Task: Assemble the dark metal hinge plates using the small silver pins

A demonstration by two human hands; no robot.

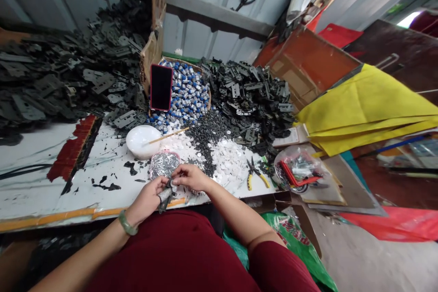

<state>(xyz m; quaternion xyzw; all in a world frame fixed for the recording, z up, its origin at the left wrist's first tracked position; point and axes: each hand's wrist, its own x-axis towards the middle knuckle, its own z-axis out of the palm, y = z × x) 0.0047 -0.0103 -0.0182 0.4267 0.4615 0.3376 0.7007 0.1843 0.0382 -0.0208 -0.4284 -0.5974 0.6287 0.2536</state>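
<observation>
The white marble-patterned worktop (102, 164), edged with orange tape, carries a heap of dark metal brackets (68, 73) at 10 o'clock and a second heap of brackets (249, 91) at 1 o'clock. A box of blue-and-silver cylindrical parts (186, 93) sits far off at 12 o'clock, with a foil-lined tray (164, 165) nearer at 12. A white bowl (138, 141) rests at 11 o'clock, and yellow-handled pliers (256, 174) lie at 2 o'clock beside spilled white discs (227, 162).
</observation>
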